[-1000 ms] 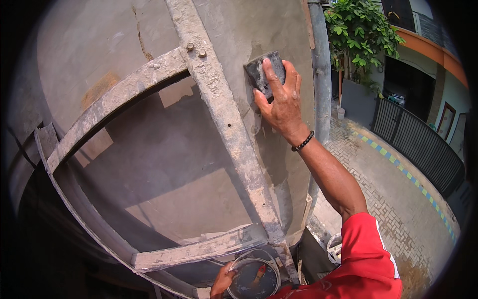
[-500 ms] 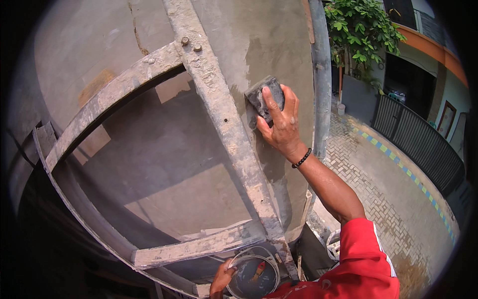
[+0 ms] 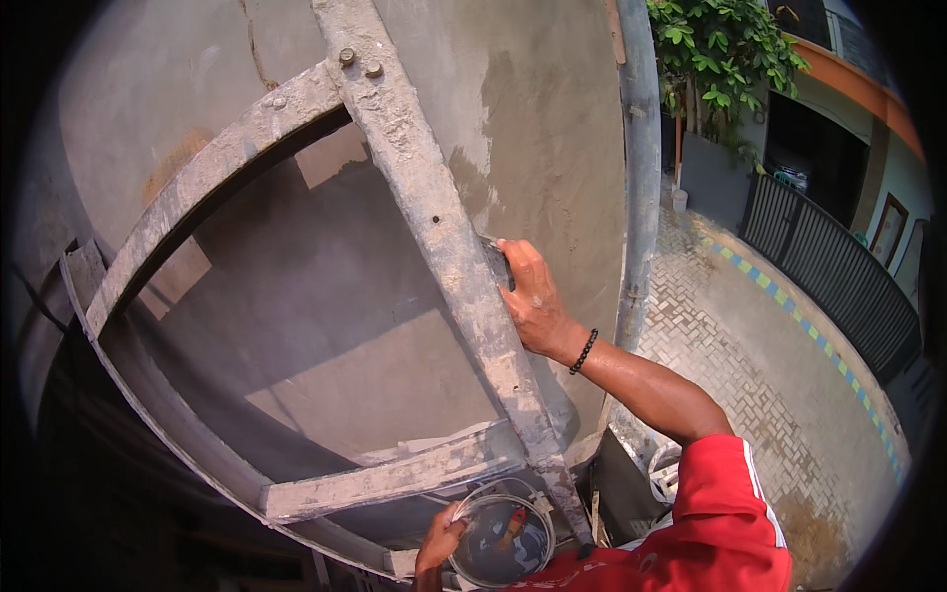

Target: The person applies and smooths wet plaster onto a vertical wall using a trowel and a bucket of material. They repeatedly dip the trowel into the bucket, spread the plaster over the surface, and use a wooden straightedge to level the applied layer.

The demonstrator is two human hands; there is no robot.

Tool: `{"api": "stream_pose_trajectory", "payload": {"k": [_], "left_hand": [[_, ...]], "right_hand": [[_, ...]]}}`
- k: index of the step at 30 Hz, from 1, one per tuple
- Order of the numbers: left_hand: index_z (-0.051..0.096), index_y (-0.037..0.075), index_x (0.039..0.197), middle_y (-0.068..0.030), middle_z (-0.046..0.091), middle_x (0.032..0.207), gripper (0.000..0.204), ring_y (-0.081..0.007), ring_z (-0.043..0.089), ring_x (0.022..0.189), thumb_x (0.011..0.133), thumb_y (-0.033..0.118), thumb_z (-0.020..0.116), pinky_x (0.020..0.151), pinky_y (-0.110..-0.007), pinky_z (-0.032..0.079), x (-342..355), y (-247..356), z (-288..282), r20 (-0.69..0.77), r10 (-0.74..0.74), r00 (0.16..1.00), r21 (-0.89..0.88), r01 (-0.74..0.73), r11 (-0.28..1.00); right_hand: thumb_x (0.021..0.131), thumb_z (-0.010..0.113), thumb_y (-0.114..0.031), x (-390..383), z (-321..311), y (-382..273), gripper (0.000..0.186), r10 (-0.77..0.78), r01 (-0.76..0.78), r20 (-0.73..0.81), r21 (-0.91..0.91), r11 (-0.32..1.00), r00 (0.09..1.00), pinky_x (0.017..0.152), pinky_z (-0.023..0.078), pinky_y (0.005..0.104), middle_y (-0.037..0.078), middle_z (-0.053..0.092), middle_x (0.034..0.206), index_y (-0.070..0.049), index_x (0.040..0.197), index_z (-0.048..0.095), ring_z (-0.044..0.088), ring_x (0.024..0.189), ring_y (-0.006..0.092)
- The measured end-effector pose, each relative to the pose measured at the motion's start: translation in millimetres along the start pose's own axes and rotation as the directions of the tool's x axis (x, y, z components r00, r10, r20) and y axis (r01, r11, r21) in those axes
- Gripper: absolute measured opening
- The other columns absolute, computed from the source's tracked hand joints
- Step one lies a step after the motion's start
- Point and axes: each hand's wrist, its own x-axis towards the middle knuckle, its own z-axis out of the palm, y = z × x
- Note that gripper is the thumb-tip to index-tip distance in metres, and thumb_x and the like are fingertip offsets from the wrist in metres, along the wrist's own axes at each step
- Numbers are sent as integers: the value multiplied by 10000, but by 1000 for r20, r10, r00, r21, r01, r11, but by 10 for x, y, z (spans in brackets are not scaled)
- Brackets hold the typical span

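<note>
My right hand (image 3: 536, 301) grips a dark grey block (image 3: 499, 262), mostly hidden behind the fingers, against the damp plastered wall (image 3: 547, 148), just beside the right edge of a crusted diagonal metal beam (image 3: 404, 168). Low in the picture, my left hand (image 3: 443, 536) has its fingers closed on the rim of a pale bucket (image 3: 541, 528). Inside the bucket is grey wet material with a brush (image 3: 513, 523) with a red part lying in it.
A curved, dusty frame (image 3: 207, 178) surrounds a recessed grey panel at left. A pale vertical pipe (image 3: 639, 187) runs along the wall's right side. Below lies a paved lane (image 3: 769, 385), with a dark gate (image 3: 829, 276), a leafy tree (image 3: 720, 54) and a house beyond.
My right hand has moved down the wall with the block, from high up to about mid-height, closer against the beam. My left hand stays on the bucket.
</note>
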Motion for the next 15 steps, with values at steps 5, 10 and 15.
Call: {"api": "stream_pose_trajectory", "payload": {"k": [5, 10, 15], "left_hand": [[593, -19, 1196, -82, 662, 1045, 315, -140, 561, 956, 895, 41, 522, 865, -271, 436, -100, 69, -2, -46, -37, 998, -21, 36, 999], [592, -23, 1206, -73, 658, 1047, 324, -143, 562, 962, 894, 34, 525, 868, -271, 435, -32, -15, -30, -38, 3, 999, -9, -3, 1000], [593, -18, 1206, -77, 658, 1036, 328, -150, 563, 956, 890, 48, 532, 872, -280, 438, 46, 157, -21, 10, -104, 994, -13, 105, 994]], "right_hand": [[715, 786, -128, 707, -565, 168, 766, 80, -81, -155, -1, 997, 985, 997, 429, 480, 229, 413, 1316, -206, 1417, 491, 434, 1210, 391], [766, 746, -119, 1220, -500, 298, 659, 143, -174, -284, -88, 981, 948, 1005, 412, 506, 243, 408, 1340, -169, 1386, 527, 441, 1222, 394], [769, 763, -157, -59, -69, -33, 716, -69, 66, 86, 35, 997, 994, 977, 445, 504, 242, 390, 1316, -180, 1424, 476, 424, 1217, 409]]}}
